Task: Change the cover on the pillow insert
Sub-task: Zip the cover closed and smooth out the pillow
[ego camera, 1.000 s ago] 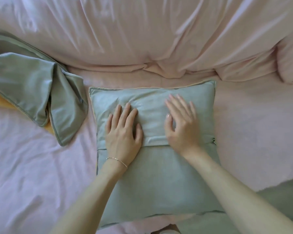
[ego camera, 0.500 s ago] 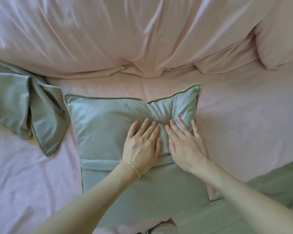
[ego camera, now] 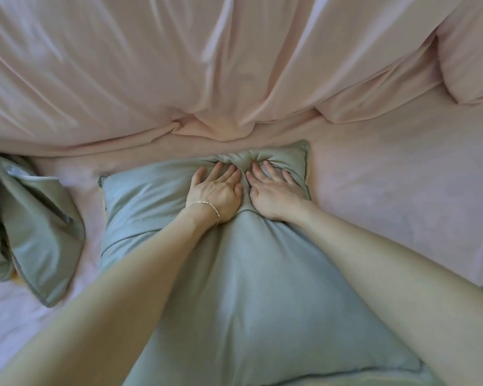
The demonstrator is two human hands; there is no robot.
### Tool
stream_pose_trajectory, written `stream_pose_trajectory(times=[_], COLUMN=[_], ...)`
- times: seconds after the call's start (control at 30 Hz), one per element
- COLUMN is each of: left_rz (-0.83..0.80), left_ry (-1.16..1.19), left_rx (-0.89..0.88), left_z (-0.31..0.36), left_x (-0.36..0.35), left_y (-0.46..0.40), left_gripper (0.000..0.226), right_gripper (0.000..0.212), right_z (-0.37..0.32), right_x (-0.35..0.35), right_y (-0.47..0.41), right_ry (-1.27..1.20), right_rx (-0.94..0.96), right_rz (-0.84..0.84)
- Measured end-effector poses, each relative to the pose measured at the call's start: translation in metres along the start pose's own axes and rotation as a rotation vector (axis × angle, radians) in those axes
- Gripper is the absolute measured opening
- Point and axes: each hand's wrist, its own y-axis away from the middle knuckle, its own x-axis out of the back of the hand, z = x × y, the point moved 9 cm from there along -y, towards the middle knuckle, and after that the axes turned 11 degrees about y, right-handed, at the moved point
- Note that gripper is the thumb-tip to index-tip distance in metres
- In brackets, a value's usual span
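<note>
I have both hands down on the pillow [ego camera: 179, 246], which lies on the pink bed sheet [ego camera: 388, 190] just in front of the bunched pink duvet [ego camera: 179, 65]. My left hand [ego camera: 215, 190], the one with the thin bracelet [ego camera: 209, 207] at its wrist, lies flat with its fingers [ego camera: 223, 171] spread and straight, pressing into the far right part of the pillow. My right hand [ego camera: 273, 193] sits just beside it, fingers likewise extended and pushing down. Neither hand grasps anything; the fabric puckers into a dent between and ahead of them, near the far right corner.

As I judge it, the change is nearly done. The sage-green cover [ego camera: 262, 302] encloses the insert all round, and I see no bare insert showing. A fold line crosses the cover on the left, which I take for the overlap of the closure. A second green cover [ego camera: 34, 227] lies crumpled on the bed to the left, apart from the pillow; that looks like the one taken off.

What seems left is working the filling into that far corner, smoothing the cover and checking the closure, which I cannot see clearly.
</note>
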Motion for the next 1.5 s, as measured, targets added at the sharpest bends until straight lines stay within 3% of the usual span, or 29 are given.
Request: stream_pose_trajectory(times=[0.13, 0.23, 0.3, 0.4, 0.53, 0.67, 0.83, 0.9, 1.03, 1.17, 1.23, 1.37, 1.43, 1.5], left_rz=[0.052, 0.308, 0.434, 0.543, 0.489, 0.298, 0.609, 0.655, 0.702, 0.815, 0.793, 0.577, 0.455, 0.401], left_ry=[0.086, 0.201, 0.229, 0.197, 0.173, 0.064, 0.005, 0.049, 0.444, 0.923, 1.103, 1.384, 1.249, 0.923], left_rx=[-0.020, -0.084, -0.141, -0.246, -0.235, -0.061, -0.372, -0.396, -0.244, -0.111, 0.025, 0.271, 0.365, 0.407], left_z=[-0.002, 0.001, 0.004, 0.014, 0.012, -0.009, 0.020, 0.026, 0.019, -0.013, -0.041, -0.081, -0.094, -0.107], left_x=[0.022, 0.046, 0.047, 0.036, 0.043, 0.041, 0.061, 0.068, 0.079, 0.081, 0.061, 0.004, -0.007, -0.001], left_y=[-0.014, 0.008, 0.041, 0.087, 0.098, 0.085, 0.122, 0.136, 0.157, 0.183, 0.189, 0.206, 0.216, 0.222], left_gripper=[0.046, 0.052, 0.061, 0.056, 0.073, 0.066, 0.040, 0.037, 0.036, 0.034, 0.040, 0.042, 0.040, 0.034], right_gripper=[0.051, 0.050, 0.048, 0.046, 0.048, 0.056, 0.057, 0.056, 0.059, 0.059, 0.054, 0.052, 0.051, 0.052], right_z=[0.001, 0.001, 0.004, -0.007, -0.006, 0.001, -0.010, -0.010, -0.008, -0.016, -0.032, -0.089, -0.110, -0.127], right_x=[0.014, 0.026, 0.031, 0.031, 0.031, -0.001, -0.014, -0.012, 0.013, 0.074, 0.098, 0.074, 0.048, 0.033], right_y=[-0.017, -0.001, 0.028, 0.089, 0.127, 0.144, 0.165, 0.172, 0.189, 0.186, 0.173, 0.140, 0.131, 0.127], right_ry=[-0.064, -0.150, -0.267, -0.397, -0.518, -0.508, -0.528, -0.602, -0.677, -0.536, -0.474, -0.183, -0.066, 0.015], right_rx=[0.013, 0.044, 0.013, -0.007, -0.211, -0.470, -0.509, -0.509, -0.475, -0.331, -0.200, 0.004, 0.044, 0.081], right_rz=[-0.045, 0.009, 0.237, 0.615, 0.787, 0.534, 0.501, 0.552, 0.741, 0.858, 0.821, 0.548, 0.473, 0.474])
